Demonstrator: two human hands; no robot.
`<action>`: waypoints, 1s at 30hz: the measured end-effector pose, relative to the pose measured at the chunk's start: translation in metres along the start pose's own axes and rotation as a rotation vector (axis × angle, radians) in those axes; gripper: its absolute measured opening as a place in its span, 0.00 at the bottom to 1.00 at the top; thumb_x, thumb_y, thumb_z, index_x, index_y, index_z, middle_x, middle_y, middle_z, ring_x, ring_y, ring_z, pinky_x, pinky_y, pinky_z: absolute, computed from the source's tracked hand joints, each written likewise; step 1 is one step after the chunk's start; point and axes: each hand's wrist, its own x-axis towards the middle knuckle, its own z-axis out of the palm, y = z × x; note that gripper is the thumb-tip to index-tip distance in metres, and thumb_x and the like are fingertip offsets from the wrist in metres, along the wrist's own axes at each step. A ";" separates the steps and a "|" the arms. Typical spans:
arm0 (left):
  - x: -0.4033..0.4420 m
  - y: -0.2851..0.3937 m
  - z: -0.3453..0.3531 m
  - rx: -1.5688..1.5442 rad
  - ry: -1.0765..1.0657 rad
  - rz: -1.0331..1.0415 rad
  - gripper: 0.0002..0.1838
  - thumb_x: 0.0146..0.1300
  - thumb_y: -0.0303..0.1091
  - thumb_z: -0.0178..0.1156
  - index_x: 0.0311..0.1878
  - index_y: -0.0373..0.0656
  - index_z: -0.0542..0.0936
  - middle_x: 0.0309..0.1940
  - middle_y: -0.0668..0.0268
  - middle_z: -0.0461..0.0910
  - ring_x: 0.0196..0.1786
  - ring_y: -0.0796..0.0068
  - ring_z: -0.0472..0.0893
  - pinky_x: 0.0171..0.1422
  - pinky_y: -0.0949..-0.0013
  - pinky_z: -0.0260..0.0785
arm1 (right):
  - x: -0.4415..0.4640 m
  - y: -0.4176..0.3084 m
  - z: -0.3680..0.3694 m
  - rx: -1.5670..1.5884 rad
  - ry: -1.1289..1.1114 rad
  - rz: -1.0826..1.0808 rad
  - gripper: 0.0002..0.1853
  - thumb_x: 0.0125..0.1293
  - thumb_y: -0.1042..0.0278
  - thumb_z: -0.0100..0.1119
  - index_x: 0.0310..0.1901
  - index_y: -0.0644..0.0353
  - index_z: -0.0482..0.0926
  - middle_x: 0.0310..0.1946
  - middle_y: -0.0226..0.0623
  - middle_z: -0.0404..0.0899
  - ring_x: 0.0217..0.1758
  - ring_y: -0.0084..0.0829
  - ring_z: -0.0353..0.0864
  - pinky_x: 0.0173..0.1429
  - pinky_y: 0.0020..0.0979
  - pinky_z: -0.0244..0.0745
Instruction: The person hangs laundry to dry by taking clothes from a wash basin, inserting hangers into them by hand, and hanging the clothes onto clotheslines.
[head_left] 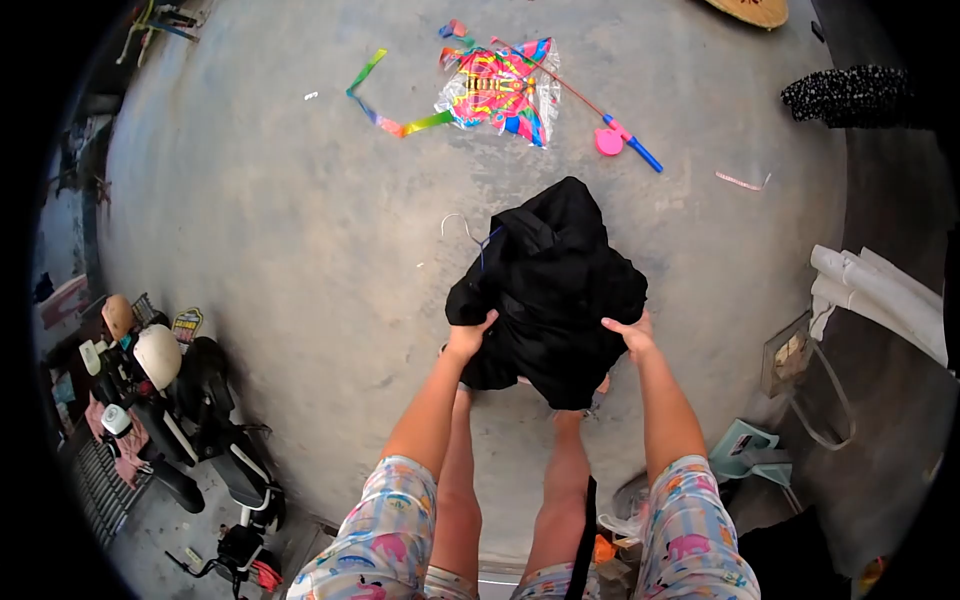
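Note:
A black garment hangs bunched between my two hands, in front of my legs. My left hand grips its left side, thumb on top and the other fingers hidden in the cloth. On the right side my right hand holds it the same way. A thin metal hanger hook sticks out of the garment's upper left, with a bit of blue hanger beside it. The cloth hides the rest of the hanger, and the kind of garment cannot be made out.
On the concrete floor ahead lie a colourful butterfly kite and a toy rod with a pink reel. An electric scooter stands at left. White rolled sheets and a pale green plastic item are at right.

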 end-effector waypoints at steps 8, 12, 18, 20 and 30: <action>0.000 0.008 -0.015 -0.112 -0.055 -0.097 0.37 0.59 0.45 0.71 0.65 0.32 0.69 0.59 0.61 0.75 0.58 0.67 0.73 0.65 0.66 0.65 | 0.008 0.005 0.001 0.027 -0.089 0.051 0.48 0.36 0.72 0.83 0.60 0.61 0.64 0.58 0.44 0.73 0.62 0.42 0.73 0.65 0.43 0.70; -0.033 0.002 -0.035 -0.088 -0.040 -0.034 0.36 0.60 0.43 0.70 0.66 0.32 0.69 0.60 0.63 0.74 0.60 0.68 0.72 0.67 0.66 0.64 | -0.035 0.007 0.001 0.048 -0.057 -0.111 0.49 0.35 0.70 0.84 0.61 0.61 0.63 0.56 0.42 0.74 0.60 0.41 0.74 0.65 0.41 0.70; -0.178 0.104 -0.107 -0.257 0.117 0.063 0.33 0.61 0.39 0.70 0.64 0.31 0.70 0.59 0.61 0.75 0.61 0.67 0.73 0.68 0.67 0.63 | -0.213 -0.092 0.011 0.017 0.003 -0.322 0.46 0.36 0.69 0.84 0.59 0.65 0.66 0.53 0.42 0.75 0.57 0.37 0.74 0.65 0.38 0.70; -0.241 0.142 -0.141 -0.290 0.182 0.075 0.34 0.60 0.38 0.71 0.64 0.31 0.70 0.59 0.61 0.75 0.61 0.67 0.72 0.68 0.67 0.63 | -0.284 -0.133 0.014 -0.008 -0.007 -0.389 0.45 0.37 0.68 0.84 0.58 0.65 0.67 0.53 0.42 0.75 0.57 0.37 0.74 0.64 0.38 0.70; -0.502 0.344 -0.321 -0.755 0.423 0.119 0.39 0.55 0.32 0.74 0.67 0.32 0.66 0.60 0.60 0.74 0.59 0.64 0.75 0.65 0.63 0.69 | -0.595 -0.370 0.093 -0.206 -0.104 -0.738 0.42 0.38 0.67 0.83 0.57 0.67 0.71 0.52 0.43 0.77 0.56 0.38 0.77 0.62 0.38 0.71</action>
